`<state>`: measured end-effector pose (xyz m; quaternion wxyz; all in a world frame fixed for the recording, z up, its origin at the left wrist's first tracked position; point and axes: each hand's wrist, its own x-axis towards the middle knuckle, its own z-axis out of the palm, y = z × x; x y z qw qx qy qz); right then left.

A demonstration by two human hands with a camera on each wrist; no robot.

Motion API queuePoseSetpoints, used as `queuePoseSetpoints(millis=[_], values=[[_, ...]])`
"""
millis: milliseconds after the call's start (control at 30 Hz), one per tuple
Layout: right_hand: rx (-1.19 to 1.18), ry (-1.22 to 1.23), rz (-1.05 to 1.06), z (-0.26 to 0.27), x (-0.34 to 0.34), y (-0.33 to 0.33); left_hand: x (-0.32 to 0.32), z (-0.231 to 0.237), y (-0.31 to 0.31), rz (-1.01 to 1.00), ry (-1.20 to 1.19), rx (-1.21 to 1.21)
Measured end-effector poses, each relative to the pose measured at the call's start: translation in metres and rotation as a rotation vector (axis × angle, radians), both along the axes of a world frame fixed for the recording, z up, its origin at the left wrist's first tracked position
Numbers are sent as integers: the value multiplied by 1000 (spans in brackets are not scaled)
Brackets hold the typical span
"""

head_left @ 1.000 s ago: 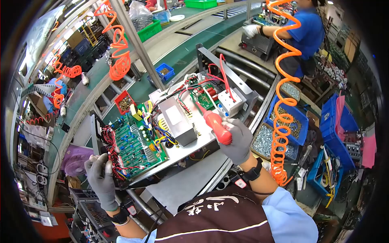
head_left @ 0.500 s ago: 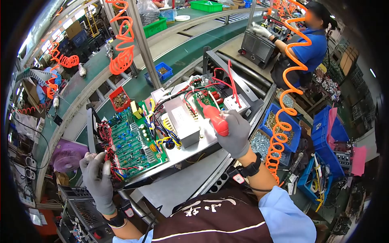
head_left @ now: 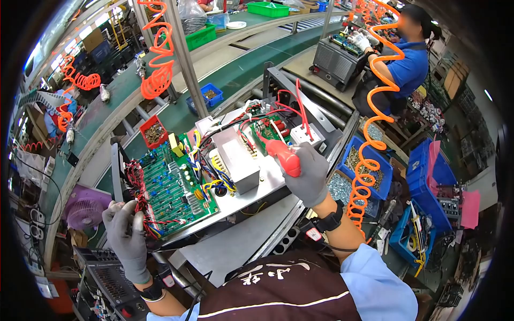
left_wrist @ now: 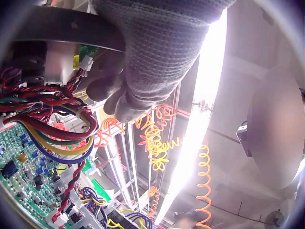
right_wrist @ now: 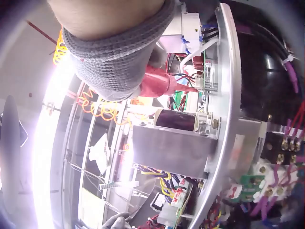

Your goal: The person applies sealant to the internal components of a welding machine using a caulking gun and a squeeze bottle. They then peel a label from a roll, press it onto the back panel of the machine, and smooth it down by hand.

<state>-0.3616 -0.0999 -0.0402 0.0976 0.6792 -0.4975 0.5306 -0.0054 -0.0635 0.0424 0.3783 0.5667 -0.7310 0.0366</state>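
The right hand [head_left: 308, 175], in a grey glove, grips a red bottle [head_left: 285, 158] with its fingers curled round the body. It comes in over the near edge of the metal chassis [head_left: 272, 181], towards the right end, back of the hand up and forearm reaching forward. The bottle lies tilted, its tapered nozzle [right_wrist: 183, 88] pointing away from the palm at the parts by the small green board [head_left: 263, 127]. In the right wrist view the tip is close to those parts; whether it touches them I cannot tell.

The left hand [head_left: 127, 235], also gloved in grey, is at the chassis's near left corner, its wrist low and its fingers pointing up and forward. Fingers and thumb are bent round the near end of the black panel [head_left: 116, 170], with the red and black wire bundle [left_wrist: 57, 107] just beside them. How firmly they hold is hard to tell.

Between the 2 hands, a large green board [head_left: 166, 184] covers the chassis's left part, and a silver metal box [head_left: 235, 160] stands to its right. A white block [head_left: 306, 136] with red leads sits near the right end. Past the far edge, a red bin [head_left: 153, 135] holds small brass-coloured parts. Off the right end, a blue bin [head_left: 381, 184] holds more. Farther back on the right, 1 other person [head_left: 409, 67] in a blue shirt has gloved hands on a dark unit [head_left: 334, 61].
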Motion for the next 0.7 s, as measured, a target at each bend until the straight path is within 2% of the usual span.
queuePoseSetpoints(millis=[200,400,500,567,700], values=[[-32,38,-86,4,0,3,2,2,1,-25,-18,15],[-67,-41,-94,5,1,-2,1,2,1,-7,-26,14],[-59,-64,-119,6,4,-8,0,2,2,-2,-5,19],[39,-45,-208,10,5,-11,-1,2,2,2,-10,10],[26,-11,-195,33,3,-25,-1,4,2,-17,-17,6]])
